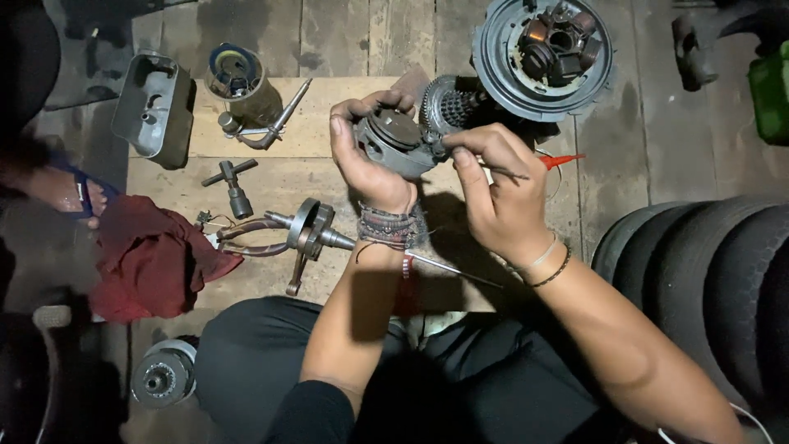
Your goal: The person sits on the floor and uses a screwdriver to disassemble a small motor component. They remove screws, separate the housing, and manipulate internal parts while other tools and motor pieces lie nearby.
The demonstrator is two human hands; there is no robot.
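Left hand grip cradles a grey, ringed piston.

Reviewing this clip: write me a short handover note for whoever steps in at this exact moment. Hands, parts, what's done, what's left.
Left hand: wrapped around a round grey piston-like part, held up over the wooden board.
Right hand: pinching a thin pointed tool with a red handle, tip at the part's side.
On the board: crankshaft with connecting rod, T-handle wrench, grey metal cover, cylindrical part. Stator plate above the hands, red cloth left, tyres right.
Done: engine parts lie separated.
Left: the tool work on the held part looks unfinished; its purpose is unclear.
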